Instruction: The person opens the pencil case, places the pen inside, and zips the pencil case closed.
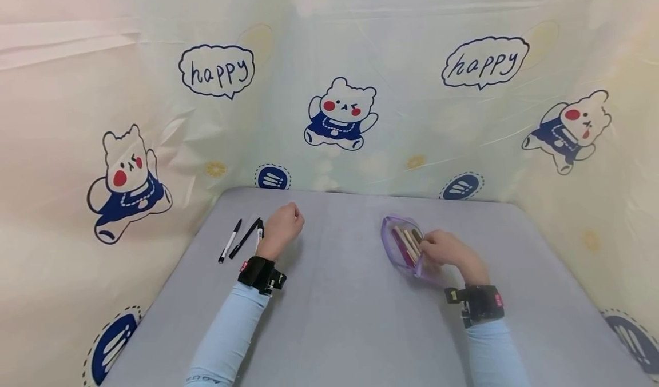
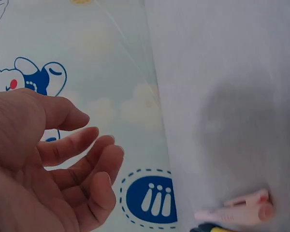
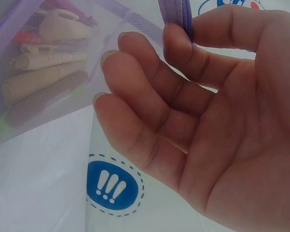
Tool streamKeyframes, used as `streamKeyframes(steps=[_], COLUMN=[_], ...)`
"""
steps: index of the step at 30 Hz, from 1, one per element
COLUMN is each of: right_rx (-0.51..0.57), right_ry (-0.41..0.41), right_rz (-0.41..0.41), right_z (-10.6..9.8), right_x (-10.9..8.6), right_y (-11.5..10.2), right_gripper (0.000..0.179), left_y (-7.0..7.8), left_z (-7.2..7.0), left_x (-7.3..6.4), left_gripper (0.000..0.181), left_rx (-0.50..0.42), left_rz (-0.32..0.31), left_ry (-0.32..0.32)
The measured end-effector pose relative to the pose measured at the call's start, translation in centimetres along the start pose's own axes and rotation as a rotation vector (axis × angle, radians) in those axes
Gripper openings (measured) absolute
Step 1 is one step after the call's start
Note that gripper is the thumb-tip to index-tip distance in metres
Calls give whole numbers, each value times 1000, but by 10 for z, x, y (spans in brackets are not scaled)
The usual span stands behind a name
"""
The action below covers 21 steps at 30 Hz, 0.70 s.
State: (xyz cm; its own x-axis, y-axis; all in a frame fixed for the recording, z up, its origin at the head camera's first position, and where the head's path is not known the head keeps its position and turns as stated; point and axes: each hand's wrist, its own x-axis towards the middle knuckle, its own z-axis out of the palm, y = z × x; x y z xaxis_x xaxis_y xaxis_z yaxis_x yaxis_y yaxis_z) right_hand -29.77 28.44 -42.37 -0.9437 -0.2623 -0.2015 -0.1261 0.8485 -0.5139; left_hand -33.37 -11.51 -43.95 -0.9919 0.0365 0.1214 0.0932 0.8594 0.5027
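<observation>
My right hand is at a purple mesh pouch on the right side of the table. In the right wrist view, thumb and index finger pinch the pouch's purple edge band, while the other fingers curve loosely below. Through the mesh show several pens, pale, tan and reddish. Over the left part of the table hovers my left hand, its fingers loosely curled around nothing. Beside it lie a white pen with a black cap, a black pen and another pen, partly hidden by the hand.
A grey tabletop stretches between the two arms. Behind it and at both sides hangs a pale curtain printed with bears. In the left wrist view, a pinkish capped pen lies at the lower right.
</observation>
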Motion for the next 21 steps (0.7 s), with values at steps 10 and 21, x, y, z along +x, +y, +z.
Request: streamKeyframes(steps=[10,21], right_rx=[10,23], right_ry=[-1,2], right_rz=[8,18], right_z=[1,1], right_x=[0,2], right_y=[0,1], right_gripper=[21,20], left_y=[-27,-42], left_z=[-7,-5], left_x=[-10,-13], left_gripper=[20,22], left_rx=[127,183], left_rz=[-56,-127], left_ry=[-42,-114])
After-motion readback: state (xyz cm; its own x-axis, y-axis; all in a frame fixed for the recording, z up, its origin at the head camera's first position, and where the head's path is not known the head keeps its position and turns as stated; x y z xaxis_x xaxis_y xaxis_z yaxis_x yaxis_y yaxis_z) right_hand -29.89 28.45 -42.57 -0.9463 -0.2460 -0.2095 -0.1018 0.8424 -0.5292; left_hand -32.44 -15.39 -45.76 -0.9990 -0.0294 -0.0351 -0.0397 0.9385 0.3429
